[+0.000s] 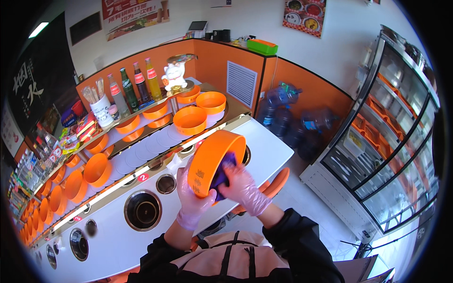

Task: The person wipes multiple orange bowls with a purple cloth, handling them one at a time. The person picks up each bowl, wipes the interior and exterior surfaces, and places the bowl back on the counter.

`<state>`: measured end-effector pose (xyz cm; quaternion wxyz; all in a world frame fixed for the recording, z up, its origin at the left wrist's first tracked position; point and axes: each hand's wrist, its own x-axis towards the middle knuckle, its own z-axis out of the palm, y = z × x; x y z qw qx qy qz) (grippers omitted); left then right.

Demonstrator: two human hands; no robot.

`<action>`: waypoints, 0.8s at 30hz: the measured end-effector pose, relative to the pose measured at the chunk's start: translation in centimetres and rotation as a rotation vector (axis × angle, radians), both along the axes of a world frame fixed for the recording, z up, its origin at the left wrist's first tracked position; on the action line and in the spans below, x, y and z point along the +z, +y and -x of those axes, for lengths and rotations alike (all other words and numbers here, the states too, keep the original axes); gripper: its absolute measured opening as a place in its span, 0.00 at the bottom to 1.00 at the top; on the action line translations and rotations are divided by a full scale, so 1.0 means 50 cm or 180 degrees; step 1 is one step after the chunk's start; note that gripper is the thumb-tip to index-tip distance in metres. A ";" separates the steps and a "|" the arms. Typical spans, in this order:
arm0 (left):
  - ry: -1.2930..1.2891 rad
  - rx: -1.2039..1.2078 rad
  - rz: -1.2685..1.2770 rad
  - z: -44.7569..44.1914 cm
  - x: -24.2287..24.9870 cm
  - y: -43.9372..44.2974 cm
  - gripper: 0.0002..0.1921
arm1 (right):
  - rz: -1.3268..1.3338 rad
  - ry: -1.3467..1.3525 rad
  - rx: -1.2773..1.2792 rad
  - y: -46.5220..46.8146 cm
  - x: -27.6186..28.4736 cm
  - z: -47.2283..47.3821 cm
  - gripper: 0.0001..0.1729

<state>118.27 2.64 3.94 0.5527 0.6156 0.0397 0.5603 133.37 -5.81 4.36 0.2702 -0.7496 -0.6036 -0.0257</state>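
My left hand (193,192), in a clear plastic glove, grips the lower left rim of a round orange tub (210,161). The tub is tilted on its side above the white counter (208,221), its mouth turned to the right. Dark printed characters mark its outer wall. In my gloved right hand (242,189) is a purple cloth (222,177), pressed against the inside of the tub. The tub's wall hides part of the cloth.
Orange tubs (190,121) stand along the conveyor of overlapping pale plates (150,146). Above it, a shelf carries glass bottles (129,90) and a white cat figurine (174,76). A round hot-pot well (143,210) is sunk in the counter. At right are water jugs (283,120) and a glass-door display fridge (378,141).
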 end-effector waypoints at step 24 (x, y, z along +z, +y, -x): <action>0.0711 -0.0654 -0.0834 -0.115 -0.007 -0.086 0.44 | -0.0914 -0.1434 0.0577 -0.180 -0.117 -0.131 0.21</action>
